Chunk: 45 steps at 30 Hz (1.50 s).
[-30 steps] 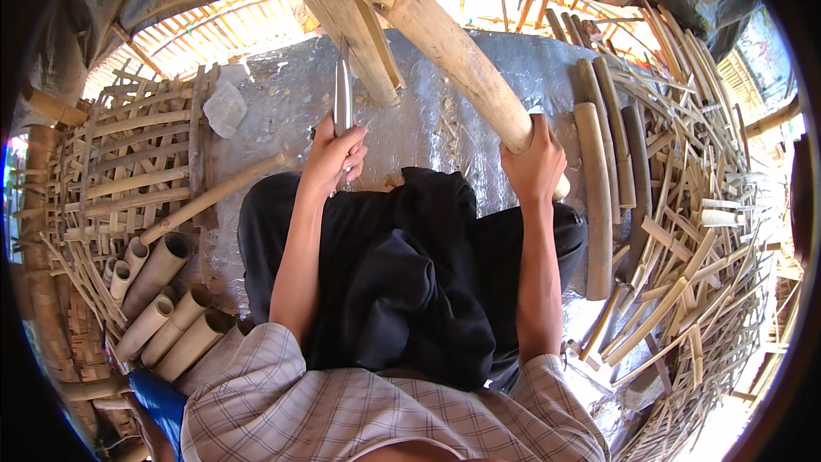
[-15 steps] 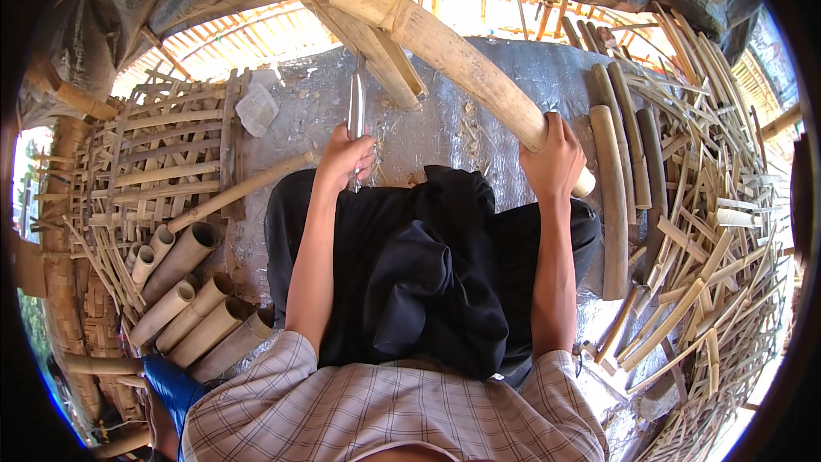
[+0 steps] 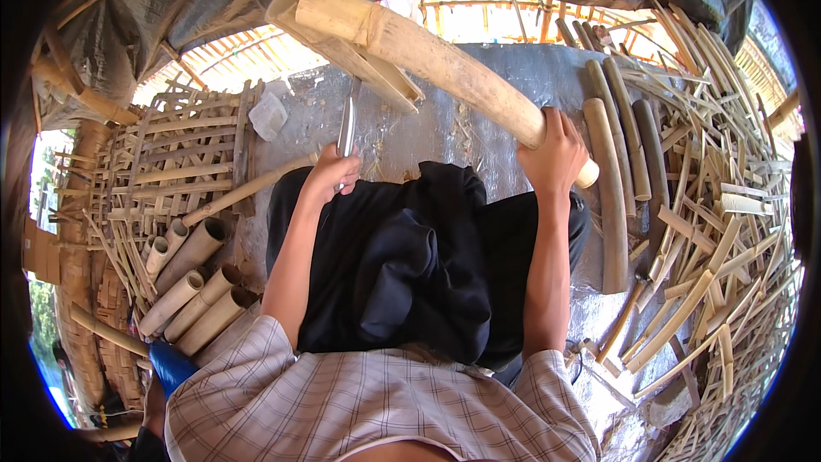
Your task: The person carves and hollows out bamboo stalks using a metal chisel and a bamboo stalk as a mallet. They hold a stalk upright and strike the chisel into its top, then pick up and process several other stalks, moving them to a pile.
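My right hand (image 3: 556, 154) is wrapped round the near end of a thick, pale bamboo pole (image 3: 457, 68), which slants up to the far left. My left hand (image 3: 332, 173) is closed on a knife (image 3: 347, 127) with its shiny blade pointing away from me. The blade's tip meets the underside of a split bamboo piece (image 3: 389, 85); how deep it sits there is hidden. This piece lies behind and along the pole's far part, and I cannot tell whether the two touch. Both hands are above my crossed legs in black cloth.
Bamboo lengths (image 3: 607, 197) lie at my right, beside a large heap of split strips (image 3: 727, 248). On the left are hollow bamboo tubes (image 3: 192, 312), a slatted bamboo rack (image 3: 184, 150) and a pale stone block (image 3: 268, 115). A grey sheet (image 3: 505, 68) covers the ground ahead.
The pole's far end has shifted left and slightly down, now overlapping more of the split piece. My left hand and the knife have moved a little left. Both grips stay closed.
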{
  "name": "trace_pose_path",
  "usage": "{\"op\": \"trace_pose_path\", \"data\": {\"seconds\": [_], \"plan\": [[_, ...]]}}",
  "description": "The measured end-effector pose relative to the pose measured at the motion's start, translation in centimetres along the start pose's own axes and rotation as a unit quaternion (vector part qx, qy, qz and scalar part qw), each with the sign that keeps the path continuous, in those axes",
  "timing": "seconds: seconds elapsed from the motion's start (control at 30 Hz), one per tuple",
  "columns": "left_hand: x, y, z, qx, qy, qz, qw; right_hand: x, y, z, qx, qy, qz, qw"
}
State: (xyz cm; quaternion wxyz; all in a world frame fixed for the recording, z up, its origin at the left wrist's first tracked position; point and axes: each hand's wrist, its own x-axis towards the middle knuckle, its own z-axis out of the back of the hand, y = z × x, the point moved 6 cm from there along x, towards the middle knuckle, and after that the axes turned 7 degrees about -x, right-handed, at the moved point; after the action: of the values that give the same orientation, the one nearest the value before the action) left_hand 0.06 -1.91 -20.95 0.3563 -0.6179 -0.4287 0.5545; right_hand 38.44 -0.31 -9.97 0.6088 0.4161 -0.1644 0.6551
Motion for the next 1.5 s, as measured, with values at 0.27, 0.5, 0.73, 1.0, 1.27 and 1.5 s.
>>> {"op": "trace_pose_path", "data": {"seconds": [0.27, 0.5, 0.73, 1.0, 1.27, 1.5], "plan": [[2.0, -4.3, -2.2, -0.063, 0.068, 0.000, 0.996, -1.0, 1.8, -2.5, 0.027, 0.099, 0.018, 0.995], [6.4, -1.9, -3.4, -0.324, 0.079, -0.004, 0.943, -1.4, 1.8, -5.9, -0.066, 0.189, 0.007, 0.980], [4.5, -1.1, -9.4, -0.548, 0.348, 0.039, 0.760, -0.6, 2.1, -3.7, -0.127, 0.171, 0.006, 0.977], [3.2, -0.2, -10.1, -0.494, 0.276, 0.047, 0.823, 1.2, 3.1, -3.3, -0.175, 0.237, -0.004, 0.956], [3.7, -0.3, -8.2, -0.530, 0.275, 0.042, 0.801, 7.8, 10.2, 0.3, 0.077, 0.137, 0.031, 0.987], [3.8, -0.1, -6.2, -0.512, 0.247, 0.068, 0.820, 5.3, 9.2, -7.5, -0.169, 0.335, 0.088, 0.923]]}}
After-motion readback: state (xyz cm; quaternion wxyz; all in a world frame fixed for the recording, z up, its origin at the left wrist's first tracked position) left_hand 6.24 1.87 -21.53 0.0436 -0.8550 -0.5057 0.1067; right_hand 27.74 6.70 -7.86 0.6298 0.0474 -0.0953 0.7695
